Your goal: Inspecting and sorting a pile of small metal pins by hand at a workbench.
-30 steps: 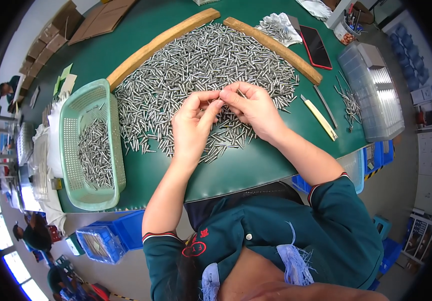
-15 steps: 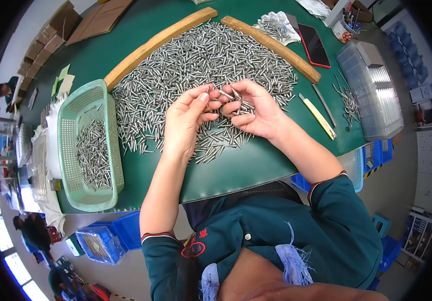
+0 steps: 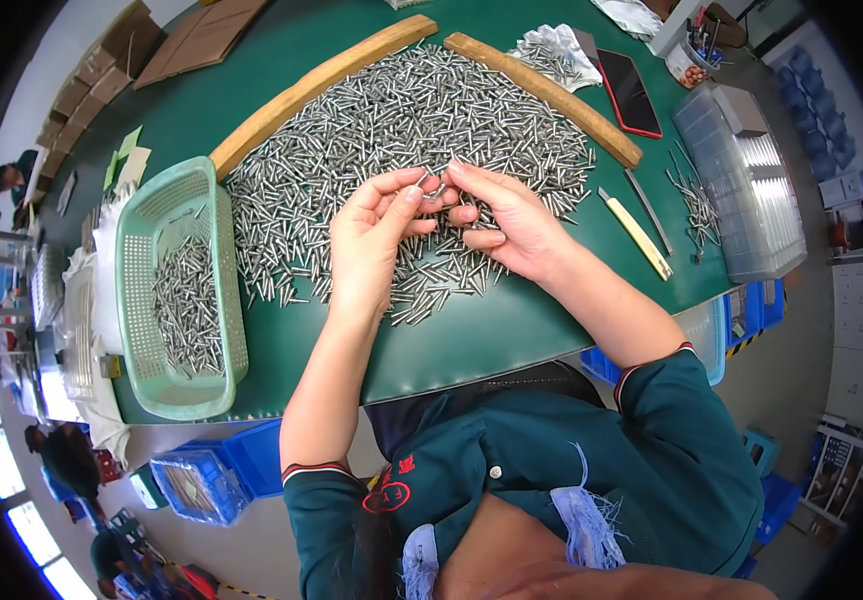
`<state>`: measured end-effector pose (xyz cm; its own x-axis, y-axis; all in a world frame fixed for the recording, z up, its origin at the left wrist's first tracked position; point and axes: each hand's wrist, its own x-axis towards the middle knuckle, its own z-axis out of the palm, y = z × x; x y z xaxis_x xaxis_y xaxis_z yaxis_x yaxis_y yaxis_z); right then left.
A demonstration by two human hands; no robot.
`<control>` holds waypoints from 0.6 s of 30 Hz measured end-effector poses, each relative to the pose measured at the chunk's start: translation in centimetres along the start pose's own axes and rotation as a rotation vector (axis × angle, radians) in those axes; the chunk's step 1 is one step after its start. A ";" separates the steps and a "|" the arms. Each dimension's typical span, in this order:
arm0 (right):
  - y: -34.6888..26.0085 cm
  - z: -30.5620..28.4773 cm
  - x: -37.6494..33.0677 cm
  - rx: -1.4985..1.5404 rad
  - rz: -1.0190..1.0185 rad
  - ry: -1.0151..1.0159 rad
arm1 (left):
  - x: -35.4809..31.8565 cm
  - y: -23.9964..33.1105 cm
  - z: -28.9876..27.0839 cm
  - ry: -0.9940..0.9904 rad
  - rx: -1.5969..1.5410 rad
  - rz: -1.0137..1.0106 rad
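A wide heap of small pointed metal pins [image 3: 371,130] covers the middle of the green table. Over its near part, my two hands meet fingertip to fingertip. My left hand [image 3: 371,230] is closed in a pinch, a thin metal pin showing between thumb and forefinger. My right hand [image 3: 513,222] is closed too, fingers curled and thumb beside the left fingertips. Pins show at its fingers, though how many it holds is partly hidden. To the left, a pale green perforated basket [image 3: 133,300] contains a smaller pile of the same pins.
Two wooden bars [image 3: 321,85] [image 3: 551,95] border the heap at the back. Right of it lie a yellow-handled cutter [image 3: 637,238], a grey metal strip [image 3: 648,210], a red-edged phone [image 3: 631,92] and clear plastic boxes [image 3: 726,200]. Blue bins [image 3: 201,485] stand below the table at left.
My right hand has turned, its thumb and forefinger coming up toward the left fingertips. The pins visible in its fingers before are now mostly hidden. My left hand stays nearly in place.
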<state>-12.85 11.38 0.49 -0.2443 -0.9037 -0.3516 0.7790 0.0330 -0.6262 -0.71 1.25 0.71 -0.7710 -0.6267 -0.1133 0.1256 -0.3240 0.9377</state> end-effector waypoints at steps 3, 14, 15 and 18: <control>0.2 -0.2 0.2 0.053 0.064 -0.024 | 0.0 0.0 0.1 0.006 -0.005 0.021; -0.1 -1.0 0.6 0.265 0.163 -0.099 | 0.0 0.2 -0.2 0.017 0.173 0.167; 0.0 -1.0 0.5 0.299 0.165 -0.096 | 0.0 -0.1 -0.3 -0.009 0.181 0.197; 0.2 -1.4 0.9 0.358 0.213 -0.132 | -0.1 -0.5 0.0 -0.042 0.159 0.219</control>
<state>-13.69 11.20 -0.93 0.0016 -0.9401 -0.3408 0.9607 0.0960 -0.2603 -0.71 1.44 0.19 -0.7620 -0.6384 0.1086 0.1952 -0.0666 0.9785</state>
